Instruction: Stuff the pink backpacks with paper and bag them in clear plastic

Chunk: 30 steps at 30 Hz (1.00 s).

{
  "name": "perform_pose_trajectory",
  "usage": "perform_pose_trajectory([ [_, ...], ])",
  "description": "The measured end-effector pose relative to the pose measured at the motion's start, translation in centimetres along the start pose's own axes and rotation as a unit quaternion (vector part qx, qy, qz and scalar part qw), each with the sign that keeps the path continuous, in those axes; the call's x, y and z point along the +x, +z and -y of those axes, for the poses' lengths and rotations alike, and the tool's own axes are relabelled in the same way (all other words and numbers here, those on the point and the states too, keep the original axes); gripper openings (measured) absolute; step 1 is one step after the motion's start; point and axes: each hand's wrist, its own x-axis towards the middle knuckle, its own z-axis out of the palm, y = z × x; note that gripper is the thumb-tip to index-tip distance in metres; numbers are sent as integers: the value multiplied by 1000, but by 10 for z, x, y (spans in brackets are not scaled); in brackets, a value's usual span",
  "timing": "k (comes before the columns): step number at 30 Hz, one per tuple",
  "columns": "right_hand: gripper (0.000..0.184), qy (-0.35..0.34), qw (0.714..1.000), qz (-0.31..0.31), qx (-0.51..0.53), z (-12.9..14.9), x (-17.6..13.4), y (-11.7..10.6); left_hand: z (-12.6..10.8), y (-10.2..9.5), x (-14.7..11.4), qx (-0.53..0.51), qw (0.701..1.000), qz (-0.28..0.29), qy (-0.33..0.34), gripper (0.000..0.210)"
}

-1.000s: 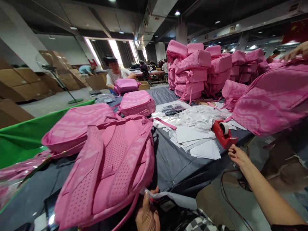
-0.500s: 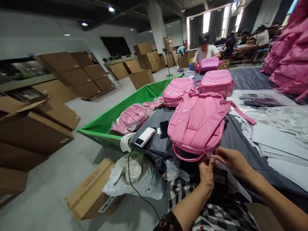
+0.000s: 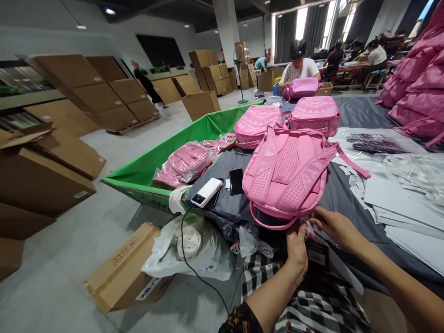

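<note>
A pink backpack (image 3: 286, 173) lies on the dark-covered table, its strap side with perforated pads facing up and its carry loop toward me. At its near right corner both hands are close together. My left hand (image 3: 297, 247) is closed, thumb up, in a pinch just under the bag's edge. Beside it my right hand (image 3: 335, 227) has its fingers bent and pinched against the corner. What lies between the fingertips is too small to make out; a bit of red and clear material shows there. Below hang a black tag (image 3: 317, 254) and a whitish strip (image 3: 343, 266).
Two more pink bags (image 3: 314, 113) lie behind. A green-lined cart (image 3: 130, 171) holds wrapped pink bags. A white power bank (image 3: 207, 192) and a black phone (image 3: 236, 181) are on the left. White sheets (image 3: 398, 203) cover the right. A co-worker (image 3: 300, 69) sits opposite.
The view has shifted slightly. A person in dark clothes has come into sight by the cartons at back left. Both hands stay at the bag's corner, and red shows between them.
</note>
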Motion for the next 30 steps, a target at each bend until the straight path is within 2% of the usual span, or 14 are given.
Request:
perform_pose_trajectory([
  [3, 34, -2, 991, 32, 127, -2, 0, 3, 6, -3, 4, -14, 1000, 3, 13, 48],
  [6, 35, 10, 980, 44, 194, -4, 7, 14, 6, -5, 5, -16, 1000, -9, 12, 45],
  [10, 40, 86, 954, 91, 271, -7, 14, 28, -2, -3, 4, -6, 1000, -2, -11, 45],
  [11, 43, 111, 951, 90, 275, -7, 14, 29, -4, -3, 4, -3, 1000, 0, -18, 44],
  [13, 45, 139, 955, 45, 258, -6, 10, 31, -6, -1, 4, 3, 1000, 1, -20, 44],
  [16, 48, 118, 963, -33, 238, 0, -1, 32, -8, 0, 3, 7, 1000, -16, -10, 47],
  [18, 59, 104, 958, -15, 268, 5, -8, 31, -7, 0, 3, 13, 999, -31, -10, 51],
  [20, 69, 113, 942, 38, 313, 9, -10, 31, -5, -1, 2, 20, 999, -33, -18, 52],
  [24, 79, 134, 902, 122, 391, 5, 1, 36, 1, -1, 4, 29, 998, 22, -50, 60],
  [27, 78, 144, 864, 161, 456, -2, 13, 39, 2, 2, 6, 45, 998, 25, -27, 64],
  [30, 74, 180, 814, 183, 521, -9, 10, 39, -8, -4, -3, 69, 997, 32, -1, 63],
])
